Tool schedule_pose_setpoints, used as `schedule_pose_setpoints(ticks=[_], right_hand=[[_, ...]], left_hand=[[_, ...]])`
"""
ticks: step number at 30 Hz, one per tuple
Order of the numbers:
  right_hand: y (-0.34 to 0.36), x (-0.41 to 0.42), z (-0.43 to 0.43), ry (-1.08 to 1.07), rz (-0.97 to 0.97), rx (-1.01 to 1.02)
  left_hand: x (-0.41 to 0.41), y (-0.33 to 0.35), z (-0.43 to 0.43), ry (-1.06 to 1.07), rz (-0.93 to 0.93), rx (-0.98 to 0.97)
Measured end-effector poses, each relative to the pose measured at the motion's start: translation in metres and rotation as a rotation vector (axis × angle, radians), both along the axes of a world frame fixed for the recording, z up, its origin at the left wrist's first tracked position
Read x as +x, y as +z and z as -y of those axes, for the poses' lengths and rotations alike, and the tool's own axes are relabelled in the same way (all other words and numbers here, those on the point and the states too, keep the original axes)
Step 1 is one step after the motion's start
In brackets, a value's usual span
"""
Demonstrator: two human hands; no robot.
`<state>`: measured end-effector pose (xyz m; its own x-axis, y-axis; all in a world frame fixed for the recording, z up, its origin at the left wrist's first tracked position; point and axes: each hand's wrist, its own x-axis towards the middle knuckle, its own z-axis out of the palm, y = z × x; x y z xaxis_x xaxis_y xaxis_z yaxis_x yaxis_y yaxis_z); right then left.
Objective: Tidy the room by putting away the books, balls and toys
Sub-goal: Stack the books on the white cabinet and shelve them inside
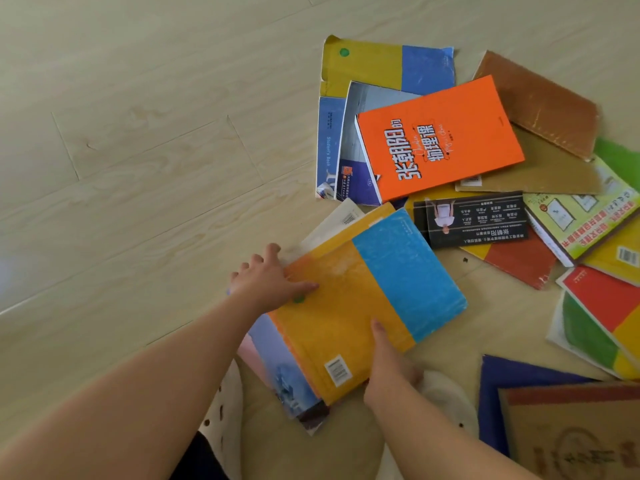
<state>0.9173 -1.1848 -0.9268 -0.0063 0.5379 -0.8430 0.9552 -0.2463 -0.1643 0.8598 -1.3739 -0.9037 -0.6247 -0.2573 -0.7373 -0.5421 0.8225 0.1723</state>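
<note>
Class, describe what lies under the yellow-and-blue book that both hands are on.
Under the yellow-and-blue book, a white book peeks out at the far edge and a pictured cover at the left. Whether more lie beneath is hidden.

A stack (374, 299) of books lies on the floor (138, 168) in the middle foreground. The left hand (266, 282) grips its left edge and the right hand (388, 368) its near edge. A left shoe (225, 403) and a right shoe (446, 393) sit just before it. Behind the stack lies a Student's Book (363, 64), with a second book (356, 174) on it and a titled book (440, 140) on both. To their right, a board (540, 102) overlaps a cardboard sheet (554, 171). A banded book (474, 216) lies to the right of the stack, with more books (588, 216) overlapping farther right. A carton (571, 434) lies at the near right.
</note>
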Motion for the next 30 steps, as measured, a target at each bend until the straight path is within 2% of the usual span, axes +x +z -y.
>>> schedule_pose_setpoints(ticks=[3, 5, 10, 15, 18, 24, 27, 30], right_hand=[[-0.003, 0.006, -0.002, -0.014, -0.063, -0.117], [-0.004, 0.005, 0.000, 0.010, -0.058, -0.150], [0.002, 0.003, 0.005, 0.059, -0.083, -0.095], [0.018, 0.002, 0.006, 0.058, -0.152, -0.119], [0.036, -0.002, 0.009, 0.092, -0.179, -0.236], [0.113, -0.020, 0.014, 0.150, -0.261, -0.390], [0.169, -0.020, 0.028, 0.232, -0.359, -0.421], [0.230, -0.023, 0.046, 0.323, -0.443, -0.437]], left_hand=[[-0.006, -0.002, 0.007, 0.007, 0.108, 0.089], [-0.009, -0.002, 0.007, 0.036, 0.107, 0.170], [-0.005, 0.001, 0.003, -0.099, 0.028, 0.099], [0.002, 0.020, 0.001, -0.082, -0.006, 0.089], [0.003, 0.045, 0.008, -0.016, -0.007, 0.114], [0.026, 0.124, 0.030, 0.213, -0.015, 0.156], [0.044, 0.184, 0.043, 0.343, -0.129, 0.226], [0.055, 0.253, 0.058, 0.341, -0.215, 0.174]])
